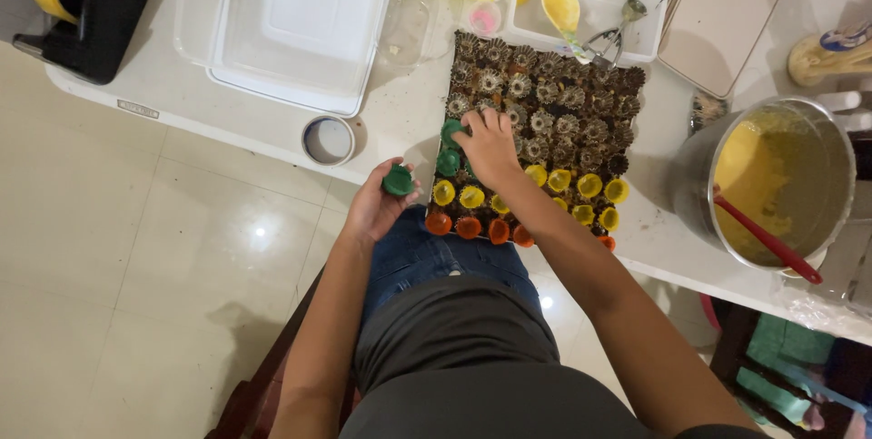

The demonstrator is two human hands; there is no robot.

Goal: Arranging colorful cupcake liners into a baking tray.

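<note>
Our left hand (377, 206) cups a small stack of green fluted paper liners (397, 180), fingers curled around it, off the white table's (400, 121) edge. At two o'clock from it, our right hand (488, 144) pinches another green fluted liner (451, 133) over the dark tray of small metal moulds (563, 112). At three o'clock sits a steel pot of yellow batter (781, 185).

I see home kitchen, baking corner: white table (381, 121) on tiled floor (136, 248), metal pot of yellow batter (772, 180), tray of small paper cups (545, 117), scoop (613, 35), plastic containers (291, 17).
</note>
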